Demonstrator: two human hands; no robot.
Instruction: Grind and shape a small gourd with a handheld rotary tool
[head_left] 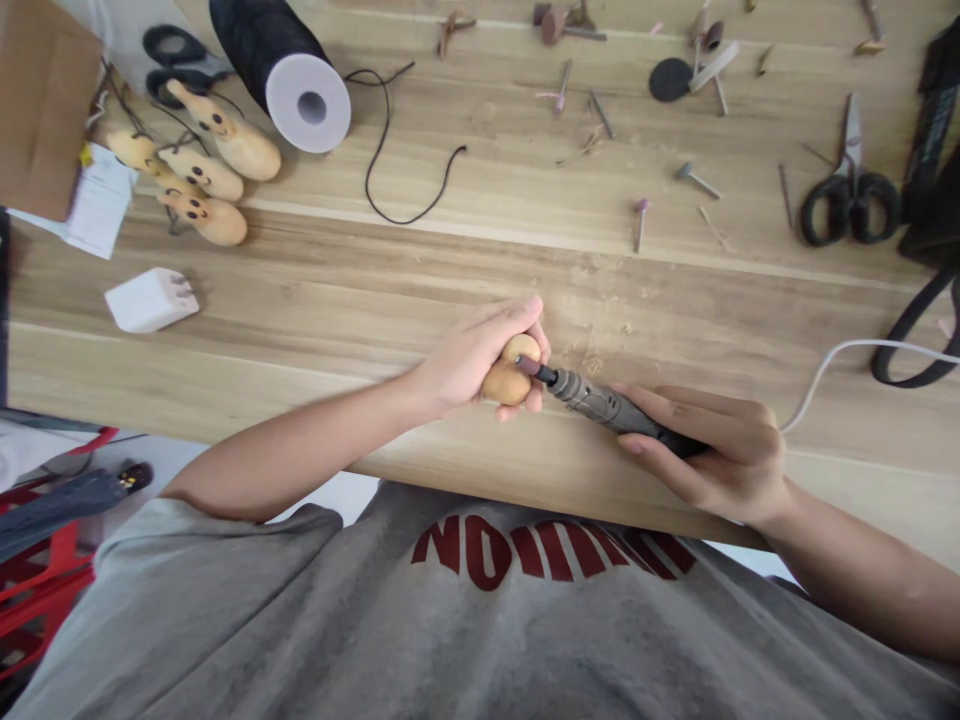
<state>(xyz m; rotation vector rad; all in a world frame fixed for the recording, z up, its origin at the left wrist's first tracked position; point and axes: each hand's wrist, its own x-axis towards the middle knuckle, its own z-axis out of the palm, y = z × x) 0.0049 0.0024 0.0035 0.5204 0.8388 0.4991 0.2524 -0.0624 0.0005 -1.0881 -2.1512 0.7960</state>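
Note:
My left hand (465,358) is closed round a small tan gourd (507,382) with two rounded lobes, close to the table's near edge. Part of the gourd is hidden by my fingers. In my right hand (712,445) is a grey and black rotary tool (604,405), gripped along its body. The tool's brown sanding drum (527,366) lies against the gourd, or just over it, between the two lobes. A white cable (832,355) runs off to the right from behind my right hand.
Several gourds with drawn faces (240,145) lie at the left, by a spool of black cord (307,100) and a white plug adapter (152,300). Scissors (851,190) and loose rotary bits (697,180) are spread over the right side of the wooden table (315,270).

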